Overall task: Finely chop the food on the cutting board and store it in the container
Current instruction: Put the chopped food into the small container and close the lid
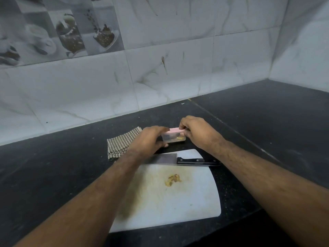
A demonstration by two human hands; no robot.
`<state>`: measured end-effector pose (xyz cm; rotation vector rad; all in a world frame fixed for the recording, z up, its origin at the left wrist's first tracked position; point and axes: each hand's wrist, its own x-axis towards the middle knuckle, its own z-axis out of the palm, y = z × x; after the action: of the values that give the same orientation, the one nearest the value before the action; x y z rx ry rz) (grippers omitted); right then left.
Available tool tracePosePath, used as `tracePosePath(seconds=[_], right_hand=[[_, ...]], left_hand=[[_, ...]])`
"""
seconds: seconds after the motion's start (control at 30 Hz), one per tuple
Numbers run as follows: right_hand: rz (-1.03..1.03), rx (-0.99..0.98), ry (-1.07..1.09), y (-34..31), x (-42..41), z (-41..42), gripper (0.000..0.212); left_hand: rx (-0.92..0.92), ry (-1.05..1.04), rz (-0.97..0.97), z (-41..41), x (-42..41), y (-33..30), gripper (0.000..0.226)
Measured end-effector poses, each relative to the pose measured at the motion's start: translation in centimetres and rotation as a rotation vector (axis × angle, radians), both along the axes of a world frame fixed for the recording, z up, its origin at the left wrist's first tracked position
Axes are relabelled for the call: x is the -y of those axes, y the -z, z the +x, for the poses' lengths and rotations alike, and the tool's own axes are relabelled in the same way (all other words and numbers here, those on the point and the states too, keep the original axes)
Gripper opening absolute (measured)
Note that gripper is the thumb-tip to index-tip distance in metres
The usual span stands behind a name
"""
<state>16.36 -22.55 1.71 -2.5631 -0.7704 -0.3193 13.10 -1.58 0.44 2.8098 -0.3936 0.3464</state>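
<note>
A small clear container (173,139) with a pink lid (175,130) stands on the dark counter just beyond the white cutting board (178,198). Some yellowish chopped food shows inside it. My left hand (149,139) grips the container's left end, and my right hand (197,131) holds its right end with fingers on the lid. A small heap of chopped yellowish food (173,179) lies in the middle of the board. A cleaver (179,159) with a black handle lies flat across the board's far edge.
A folded checked cloth (121,143) lies on the counter left of the container. The tiled wall (160,77) runs along the back and meets a side wall at the right. The counter's front edge is near the board's lower right corner.
</note>
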Motion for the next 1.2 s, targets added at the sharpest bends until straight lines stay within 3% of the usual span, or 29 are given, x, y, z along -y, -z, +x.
tracePosePath(seconds=[0.27, 0.43, 0.63, 0.77, 0.83, 0.93, 1.0, 1.2], right_hand=[[-0.202, 0.067, 0.018, 1.1, 0.7, -0.6, 0.016], [-0.228, -0.08, -0.016, 2.4, 0.2, -1.1, 0.053], [-0.248, -0.042, 0.012, 2.2, -0.3, -1.6, 0.05], [-0.45, -0.097, -0.033, 0.7, 0.0, -1.6, 0.05], [-0.502, -0.081, -0.017, -0.1, 0.4, -2.2, 0.052], [-0.392, 0.079, 0.042, -1.2, 0.6, -4.0, 0.051], [-0.327, 0.138, 0.064, -1.6, 0.4, -5.9, 0.045], [-0.436, 0.056, 0.086, 0.0, 1.0, -11.0, 0.045]], left_hand=[[0.037, 0.103, 0.159, 0.0, 0.5, 1.0, 0.043], [0.05, 0.062, 0.126, -0.5, 1.1, 2.4, 0.047], [0.032, -0.008, 0.087, -0.7, 1.7, 2.4, 0.047], [-0.063, 0.015, 0.181, -1.8, 1.4, 1.4, 0.053], [-0.04, 0.015, 0.109, -3.1, 0.8, 1.1, 0.055], [0.027, -0.022, -0.024, -5.3, 0.3, 0.7, 0.054], [-0.003, -0.031, 0.003, -7.1, 0.0, 0.9, 0.054], [-0.107, -0.066, 0.06, -12.7, -1.1, 2.3, 0.061]])
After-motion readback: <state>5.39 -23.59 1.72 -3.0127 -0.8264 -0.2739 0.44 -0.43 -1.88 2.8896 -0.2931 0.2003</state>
